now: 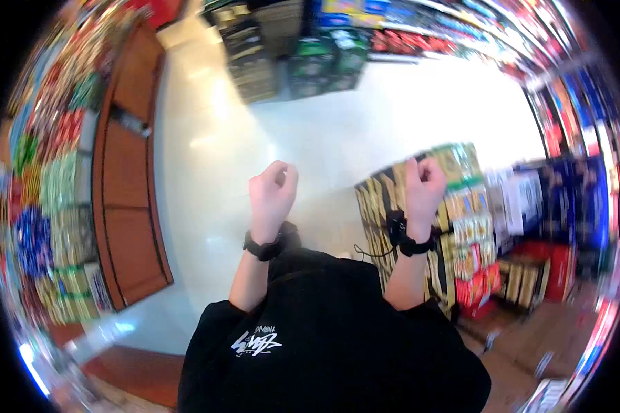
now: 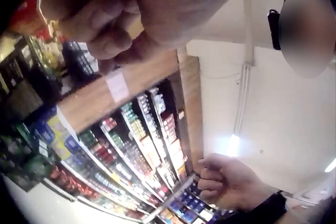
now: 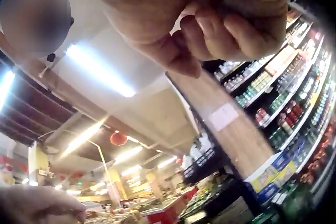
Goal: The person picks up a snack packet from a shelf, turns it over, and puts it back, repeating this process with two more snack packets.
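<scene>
Both hands are held up in front of the body, apart from each other, with nothing in them. My left hand [image 1: 271, 198] is over the pale floor, its fingers curled in toward the thumb. The right hand [image 1: 424, 196] is curled the same way and overlaps stacked packaged goods [image 1: 386, 199] in the head view. Each wrist wears a black band [image 1: 263, 246]. Close up in the left wrist view, the left fingers [image 2: 105, 35] bend toward the palm. In the right wrist view, the right fingers [image 3: 220, 35] are bent inward too.
A reddish-brown display unit [image 1: 127, 179] with packaged goods runs along the left. On the right stand more packs and cartons [image 1: 530, 337]. Dark green packs [image 1: 327, 62] stand on the floor ahead, before shelves of goods [image 1: 448, 34]. Pale floor [image 1: 310, 138] lies between.
</scene>
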Motion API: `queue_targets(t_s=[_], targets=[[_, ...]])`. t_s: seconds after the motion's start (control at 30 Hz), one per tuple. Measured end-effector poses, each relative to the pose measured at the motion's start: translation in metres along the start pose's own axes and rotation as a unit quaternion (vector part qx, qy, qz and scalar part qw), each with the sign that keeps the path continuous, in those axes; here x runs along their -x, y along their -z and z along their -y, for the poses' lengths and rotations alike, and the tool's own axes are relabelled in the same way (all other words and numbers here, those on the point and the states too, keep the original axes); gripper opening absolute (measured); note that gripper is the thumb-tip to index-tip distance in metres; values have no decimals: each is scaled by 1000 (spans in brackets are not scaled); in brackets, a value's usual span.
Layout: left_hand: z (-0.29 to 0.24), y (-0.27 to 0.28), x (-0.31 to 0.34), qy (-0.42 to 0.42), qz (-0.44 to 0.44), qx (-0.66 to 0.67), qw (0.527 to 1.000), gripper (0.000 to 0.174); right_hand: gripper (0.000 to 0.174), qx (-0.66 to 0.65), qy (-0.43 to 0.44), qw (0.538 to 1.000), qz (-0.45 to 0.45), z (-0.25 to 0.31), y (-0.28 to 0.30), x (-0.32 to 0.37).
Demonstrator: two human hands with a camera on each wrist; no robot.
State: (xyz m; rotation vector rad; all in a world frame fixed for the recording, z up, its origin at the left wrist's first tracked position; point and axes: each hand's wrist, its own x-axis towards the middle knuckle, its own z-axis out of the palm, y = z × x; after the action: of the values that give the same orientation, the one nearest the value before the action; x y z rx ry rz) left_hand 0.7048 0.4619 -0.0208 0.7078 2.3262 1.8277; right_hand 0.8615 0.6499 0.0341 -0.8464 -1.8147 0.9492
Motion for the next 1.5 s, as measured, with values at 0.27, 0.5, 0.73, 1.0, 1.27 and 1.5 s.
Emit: queue_targets(t_s=[0.27, 0.5, 0.73, 1.0, 1.27, 1.5], targets=[[48, 166, -60, 62, -195, -74, 976, 17, 39, -71, 29, 983, 165, 84, -200, -7], [71, 206, -58, 191, -282, -100, 935, 19, 42, -85, 72, 949, 294, 89, -294, -13], [112, 242, -96, 213, -377, -112, 894, 18, 38, -121, 82, 907, 394, 108, -420, -27], [98, 283, -205, 188, -494, -138, 838, 15, 35, -214, 106, 829, 506, 181, -563, -51], [124, 327, -258, 239, -525, -170, 799, 15, 35, -209, 102, 788, 570, 200, -672, -66], [185, 404, -315, 255, -554, -119, 783, 16, 35, -210, 119, 771, 589, 236, -794, -47]])
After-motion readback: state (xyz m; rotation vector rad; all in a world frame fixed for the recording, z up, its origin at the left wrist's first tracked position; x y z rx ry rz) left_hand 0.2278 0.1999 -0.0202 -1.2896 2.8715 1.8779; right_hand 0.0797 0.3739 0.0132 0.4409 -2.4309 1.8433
